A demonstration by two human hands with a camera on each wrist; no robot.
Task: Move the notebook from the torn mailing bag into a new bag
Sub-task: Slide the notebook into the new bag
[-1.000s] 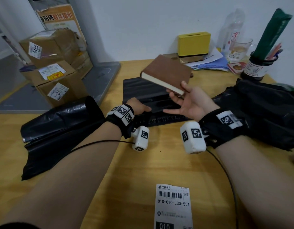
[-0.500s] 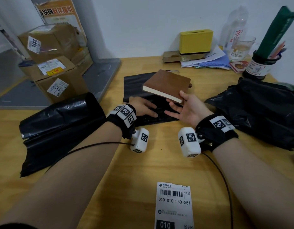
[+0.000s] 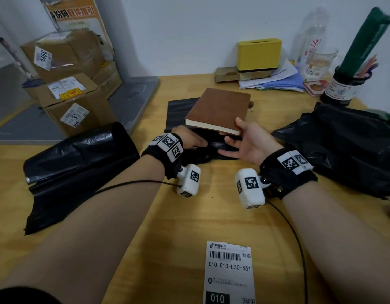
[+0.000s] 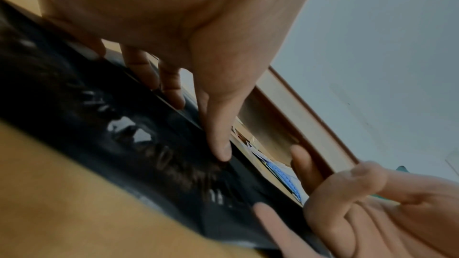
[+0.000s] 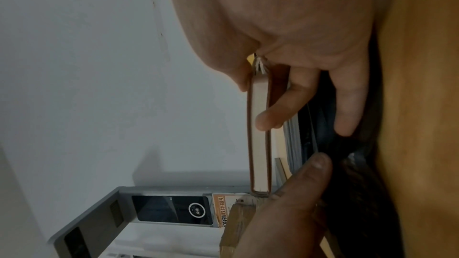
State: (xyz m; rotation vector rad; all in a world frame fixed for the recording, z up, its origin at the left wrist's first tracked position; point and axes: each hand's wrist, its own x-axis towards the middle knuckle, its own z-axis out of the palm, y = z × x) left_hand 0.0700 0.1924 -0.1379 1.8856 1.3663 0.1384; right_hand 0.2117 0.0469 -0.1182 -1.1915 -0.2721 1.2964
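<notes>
wooden desk [image 3: 115, 216]: one notebook [image 3: 220, 109], perhaps three black bags [image 3: 80, 163].

wooden table [image 3: 128, 227] bears black bags [image 3: 80, 163] and a shipping label [image 3: 230, 273].

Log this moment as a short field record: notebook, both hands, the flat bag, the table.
notebook: brown cover, held above the flat bag, not inside it
right hand: grips the notebook's near corner
left hand: fingers on the near edge of the flat bag
flat black bag: lies on the table under the notebook
table: wooden; a shipping label lies near the front
</notes>
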